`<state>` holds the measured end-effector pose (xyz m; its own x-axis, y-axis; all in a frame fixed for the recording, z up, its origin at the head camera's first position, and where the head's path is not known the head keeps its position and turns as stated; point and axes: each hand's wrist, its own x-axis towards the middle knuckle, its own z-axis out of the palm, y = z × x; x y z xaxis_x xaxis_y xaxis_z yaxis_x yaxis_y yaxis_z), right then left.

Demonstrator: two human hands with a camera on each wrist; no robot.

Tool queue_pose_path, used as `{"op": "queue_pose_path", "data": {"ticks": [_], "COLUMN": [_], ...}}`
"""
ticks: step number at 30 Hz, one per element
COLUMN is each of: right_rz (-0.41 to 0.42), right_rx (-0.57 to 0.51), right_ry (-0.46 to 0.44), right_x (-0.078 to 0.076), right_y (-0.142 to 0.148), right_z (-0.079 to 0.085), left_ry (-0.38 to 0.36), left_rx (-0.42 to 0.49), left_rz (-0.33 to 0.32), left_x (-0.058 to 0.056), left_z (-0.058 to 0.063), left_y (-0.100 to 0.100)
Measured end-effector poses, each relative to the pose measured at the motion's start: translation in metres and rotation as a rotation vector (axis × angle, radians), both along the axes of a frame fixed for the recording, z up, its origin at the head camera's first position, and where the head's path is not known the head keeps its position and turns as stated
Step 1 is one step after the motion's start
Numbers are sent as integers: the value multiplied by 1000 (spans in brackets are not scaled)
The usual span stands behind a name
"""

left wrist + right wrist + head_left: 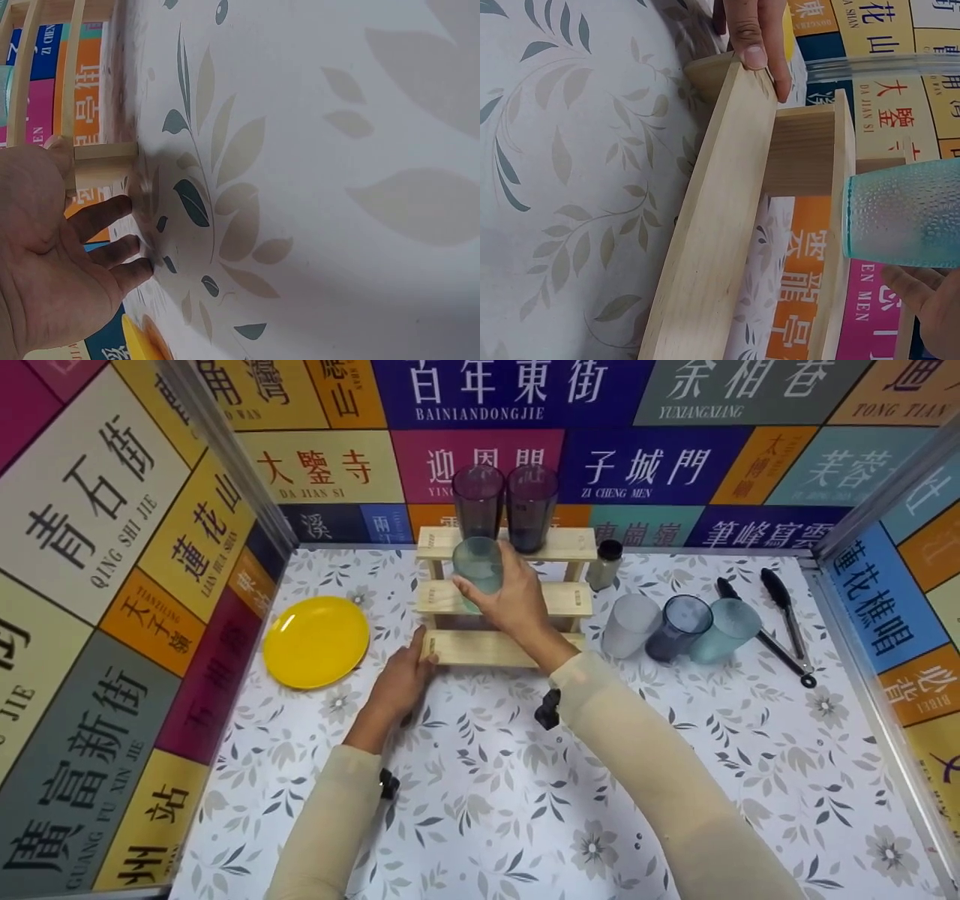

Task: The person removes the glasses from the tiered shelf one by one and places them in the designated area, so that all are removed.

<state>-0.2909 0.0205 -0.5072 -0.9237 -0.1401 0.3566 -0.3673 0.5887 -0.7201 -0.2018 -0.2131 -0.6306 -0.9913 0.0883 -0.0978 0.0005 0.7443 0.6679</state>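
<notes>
My right hand (517, 596) grips a teal textured glass (904, 214) from its right side. The base of that glass is at the middle tier of a three-tier wooden rack (502, 649); whether it bears on the board cannot be told. At the rack's left end my left hand (401, 682) holds the lowest board, its thumb (754, 56) on the top face. In the left wrist view the other fingers (112, 251) reach down toward the tablecloth. Two dark purple glasses, the left one (478, 502) and the right one (532, 506), stand upright on the top tier.
Right of the rack stand a frosted clear glass (631, 626), a blue-grey glass (679, 628) and another teal glass (725, 631). Black-tipped tongs (784, 622) lie farther right. A black-capped jar (604, 564) stands behind the glasses. A yellow plate (316, 641) lies left. Printed panels enclose the table.
</notes>
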Motion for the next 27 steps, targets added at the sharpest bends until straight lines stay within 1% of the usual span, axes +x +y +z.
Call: {"op": "queue_pose_path", "data": {"ticks": [3,4,8,12,18,23,27], "right_rz": [-1,-1,0,-1,-7,-12,-1], "right_rx": [-11,-17,-30,-31,-53,-65,-77], "right_ry": [3,4,9,-5,-25,0,34], "right_x": [0,0,0,0,0,0,1], "right_y": [-1,-1,-1,0,5,10,14], "right_z": [-1,-1,0,1,2,2,5], "left_ry": [1,-15,-8,-2,-46,-45,-37], "left_rx": [3,-8,-25,-35,-23,-18,-16], "left_rz": [10,22,26,26,32,34,30], "left_x": [0,4,3,2,2,3,3], "left_z": [0,10,9,8,10,11,12], "left_y": [0,5,6,6,8,8,7]}}
